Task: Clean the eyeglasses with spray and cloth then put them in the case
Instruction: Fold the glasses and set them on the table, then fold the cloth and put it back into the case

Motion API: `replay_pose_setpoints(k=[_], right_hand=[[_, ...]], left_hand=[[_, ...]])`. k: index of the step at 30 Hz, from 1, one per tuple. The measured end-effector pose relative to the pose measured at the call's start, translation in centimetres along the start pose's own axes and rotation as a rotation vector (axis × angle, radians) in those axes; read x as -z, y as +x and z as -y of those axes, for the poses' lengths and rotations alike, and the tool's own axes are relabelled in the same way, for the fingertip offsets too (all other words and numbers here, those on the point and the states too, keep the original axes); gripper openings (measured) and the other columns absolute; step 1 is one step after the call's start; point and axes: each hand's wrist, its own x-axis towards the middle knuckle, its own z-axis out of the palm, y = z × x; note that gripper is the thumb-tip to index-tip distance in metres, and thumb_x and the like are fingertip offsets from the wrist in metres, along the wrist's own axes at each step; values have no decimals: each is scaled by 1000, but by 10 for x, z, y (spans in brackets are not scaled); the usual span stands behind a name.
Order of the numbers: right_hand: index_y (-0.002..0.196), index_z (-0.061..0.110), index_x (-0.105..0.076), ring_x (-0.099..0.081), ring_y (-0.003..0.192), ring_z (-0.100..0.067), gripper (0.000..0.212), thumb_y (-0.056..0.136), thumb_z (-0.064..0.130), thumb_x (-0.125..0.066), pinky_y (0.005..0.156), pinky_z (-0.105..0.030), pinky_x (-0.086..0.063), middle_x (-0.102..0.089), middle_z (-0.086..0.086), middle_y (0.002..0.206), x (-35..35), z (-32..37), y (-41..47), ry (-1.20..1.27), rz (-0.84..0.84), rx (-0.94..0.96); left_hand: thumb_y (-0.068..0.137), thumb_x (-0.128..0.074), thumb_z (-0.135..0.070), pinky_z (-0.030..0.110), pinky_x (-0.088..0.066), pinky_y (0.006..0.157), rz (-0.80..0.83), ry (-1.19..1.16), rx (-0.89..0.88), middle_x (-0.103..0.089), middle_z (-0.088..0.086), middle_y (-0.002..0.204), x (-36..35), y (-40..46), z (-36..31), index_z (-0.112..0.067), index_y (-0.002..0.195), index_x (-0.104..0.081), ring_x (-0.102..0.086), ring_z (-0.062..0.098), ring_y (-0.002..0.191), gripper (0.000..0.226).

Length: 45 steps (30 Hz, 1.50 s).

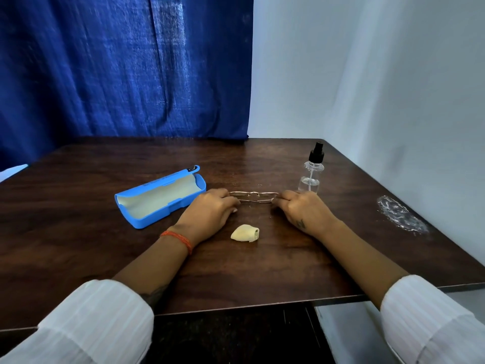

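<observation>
At frame centre, left hand (210, 206) and right hand (299, 206) pinching the eyeglasses (253, 197) by both ends (likely lifting); next, probably reaching for the spray bottle (311, 172).

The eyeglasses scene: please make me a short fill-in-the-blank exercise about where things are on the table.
1. Both hands, the left hand and the right hand, hold the ____ between them.
2. The blue case lies with its lid ____.
3. The folded cloth lies on the table, nearer the person than the glasses, and ____ hand touches it.
4. The spray bottle stands ____ beyond the right hand.

Missing words: eyeglasses; open; neither; upright
</observation>
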Motion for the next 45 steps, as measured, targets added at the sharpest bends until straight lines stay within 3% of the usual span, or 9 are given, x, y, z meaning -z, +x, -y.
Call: replay_pose_setpoints(k=[5,11,14,16,19,23,37,42,45], right_hand=[[79,11,-76,-67,58,-22,35,48,-4,-84,45,-21,-50,-72,-4,75,2,0,-2,68,-66,-4],[81,13,-77,-70,67,-19,40,47,-8,-82,53,-20,-53,-75,-2,79,2,1,-3,140,-45,-75],[86,11,-77,-72,79,-19,41,54,-15,-75,72,-26,-55,-75,-5,88,-1,3,-6,207,-52,-161],[93,7,-74,-70,90,-21,40,64,-18,-66,87,-27,-48,-73,-10,98,-4,3,-10,348,-44,-228],[103,5,-71,-63,103,-13,39,74,-18,-57,98,-14,-38,-70,-11,107,-5,-1,-17,551,-44,-302],[103,11,-71,-53,108,4,39,78,-16,-58,96,-5,-36,-68,-5,110,-5,-6,-21,693,-47,-354],[98,13,-74,-61,101,-2,31,79,-9,-64,89,-2,-40,-71,-4,106,11,11,-20,721,-61,-441],[101,19,-72,-61,93,7,26,79,4,-70,83,-4,-43,-70,9,97,38,40,-17,914,-134,-597],[108,20,-69,-66,92,-1,37,74,8,-77,81,-16,-52,-71,3,102,51,64,-14,1157,-75,-618]], left_hand=[[89,-56,-21,36,-46,77,7,12,60,-62,15,92,-3,2,-2,-9,120,-59,-56,30,88,34],[91,-53,-26,32,-43,79,56,-21,111,-57,12,95,-5,3,-1,-11,118,-62,-50,25,91,32],[91,-52,-27,28,-40,77,67,-34,117,-56,10,95,-6,3,1,-11,118,-62,-49,22,91,32],[91,-52,-27,28,-40,78,70,-41,124,-56,10,95,-7,4,1,-11,116,-63,-48,21,91,32],[91,-51,-28,26,-38,79,78,-52,144,-56,9,97,-7,4,1,-10,116,-63,-47,20,92,32],[92,-50,-28,26,-37,83,89,-58,169,-56,9,99,-8,4,0,-11,118,-61,-48,21,94,33],[90,-54,-31,24,-41,83,82,-114,181,-58,2,99,2,-2,-6,-19,122,-59,-51,16,97,35],[87,-58,-32,13,-38,72,21,-296,210,-60,-2,95,13,-18,-21,-21,116,-64,-55,9,85,31],[81,-65,-33,11,-44,67,40,-514,266,-61,-6,94,23,-28,-31,-26,119,-61,-59,9,82,39]])
